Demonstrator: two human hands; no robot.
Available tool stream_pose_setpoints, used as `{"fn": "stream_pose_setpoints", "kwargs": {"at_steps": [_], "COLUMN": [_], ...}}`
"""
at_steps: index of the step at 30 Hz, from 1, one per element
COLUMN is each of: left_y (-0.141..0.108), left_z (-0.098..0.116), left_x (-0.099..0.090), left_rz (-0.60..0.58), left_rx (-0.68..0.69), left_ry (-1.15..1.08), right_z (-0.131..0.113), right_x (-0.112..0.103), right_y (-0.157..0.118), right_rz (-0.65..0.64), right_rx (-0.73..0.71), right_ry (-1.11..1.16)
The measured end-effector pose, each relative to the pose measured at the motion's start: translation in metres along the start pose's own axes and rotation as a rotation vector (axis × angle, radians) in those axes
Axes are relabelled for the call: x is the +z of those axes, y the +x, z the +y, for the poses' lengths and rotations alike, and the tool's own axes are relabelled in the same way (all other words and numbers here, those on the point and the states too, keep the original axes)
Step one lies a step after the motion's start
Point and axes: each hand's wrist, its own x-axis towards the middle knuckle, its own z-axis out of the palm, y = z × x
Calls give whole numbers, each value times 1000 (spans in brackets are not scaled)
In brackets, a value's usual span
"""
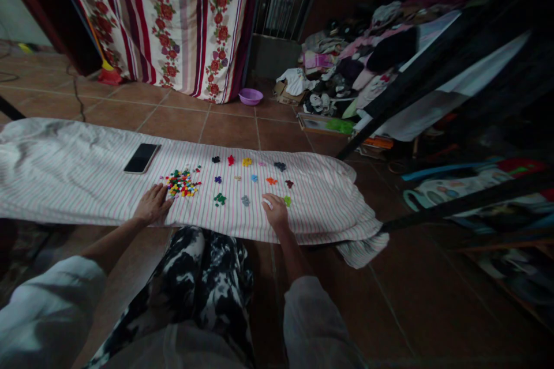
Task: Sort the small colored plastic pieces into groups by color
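My left hand [153,204] lies on the striped cloth with its fingers stretched out, at the lower left edge of a mixed pile of small coloured pieces [184,183]. My right hand [276,211] is over the cloth, its fingers drawn together beside something small and white [267,202]; whether they grip a piece is too small to tell. Just right of it sits a light green group [287,201], and to its left a grey group [245,200] and a dark green group [220,199]. Orange pieces [271,181] lie beyond the right hand.
Several more single-colour groups, among them red [231,159] and yellow [246,161], form rows on the cloth-covered table [86,184]. A phone [142,158] lies left of the pile. Beyond are a purple basin [251,96], a floral curtain [182,23] and heaped clothes [346,63].
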Motion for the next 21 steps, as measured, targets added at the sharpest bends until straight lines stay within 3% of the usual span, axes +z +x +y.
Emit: {"fn": "stream_pose_setpoints", "kwargs": {"at_steps": [10,21], "left_y": [-6,-22], "left_z": [2,25], "left_x": [-1,-12], "left_rz": [38,99], "left_rx": [-7,-4], "left_ry": [-4,-2], "right_z": [1,6], "right_x": [-1,-5], "right_y": [-5,-8], "right_rz": [50,55], "right_rx": [-94,-172], "right_ry": [70,34]}}
